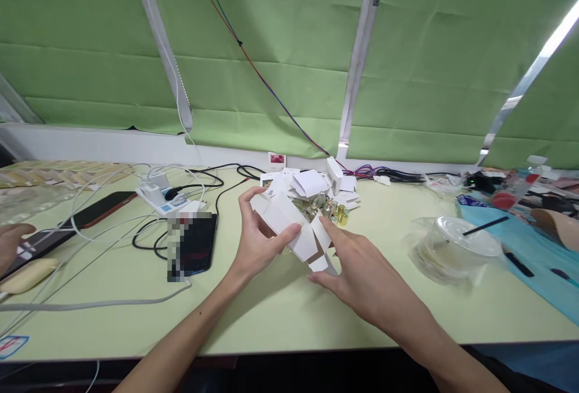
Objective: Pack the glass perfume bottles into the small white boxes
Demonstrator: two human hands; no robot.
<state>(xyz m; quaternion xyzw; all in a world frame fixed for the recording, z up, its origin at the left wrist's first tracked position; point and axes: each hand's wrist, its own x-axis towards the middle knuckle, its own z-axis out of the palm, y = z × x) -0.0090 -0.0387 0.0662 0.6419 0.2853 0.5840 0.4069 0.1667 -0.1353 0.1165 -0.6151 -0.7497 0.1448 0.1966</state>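
A small white cardboard box (281, 217) is held tilted above the table, its end flaps folded out toward me. My left hand (256, 233) is closed around the box's body, thumb on the near face. At the open end, my right hand (362, 263) has a white flap (324, 265) between thumb and fingers. Just behind the box lie several small glass bottles (319, 203), one with yellow liquid (342, 216). White boxes and folded papers (309, 182) are heaped around them. The inside of the held box is mostly hidden.
On the left are a phone (201, 245), a power strip (158, 199) and tangled cables. Another person's hand (12, 243) shows at the left edge. A lidded plastic cup with a straw (465, 242) and a blue sheet (520, 248) occupy the right side.
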